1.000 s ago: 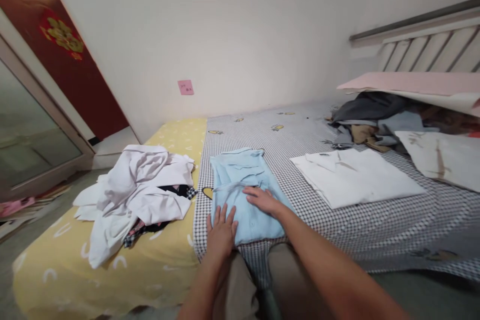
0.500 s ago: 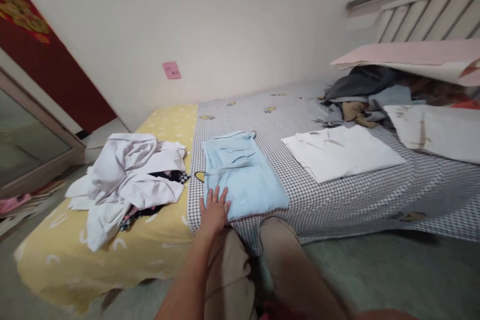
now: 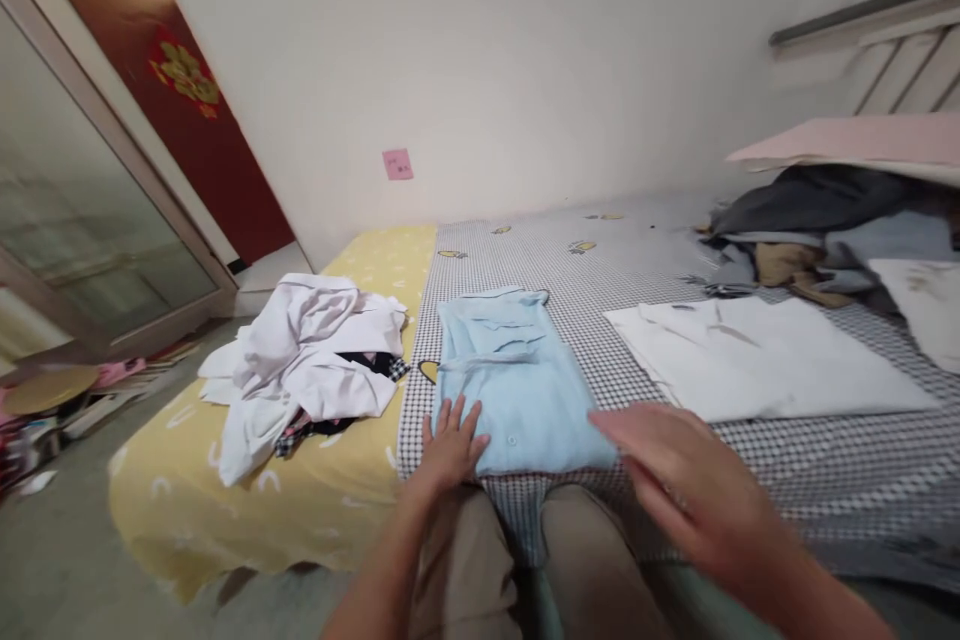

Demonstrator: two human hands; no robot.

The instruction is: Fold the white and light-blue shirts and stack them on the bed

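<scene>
A folded light blue shirt point(image 3: 525, 400) lies in front of me on the checked bed cover, a small button showing near its front edge. My left hand point(image 3: 454, 445) rests with spread fingers on its lower left corner. At the right edge of the shirt is my right hand point(image 3: 686, 475), slightly smeared by motion, its fingers stretched out and nothing held. Whether its fingertips touch the cloth I cannot tell. To the right lies a folded white shirt point(image 3: 780, 365), collar toward the wall. A loose heap of white clothes point(image 3: 307, 350) is on the left.
Under the heap is a yellow cover point(image 3: 187, 515); a grey checked cover point(image 3: 570, 270) spreads over the rest of the bed. Dark and brown clothes point(image 3: 795, 265) are piled at the right below a pink sheet point(image 3: 847, 140). A wall point(image 3: 487, 70) stands behind.
My right hand has come into view from the lower right and reached the blue shirt's right side. My left hand stays on the shirt. The view has turned left.
</scene>
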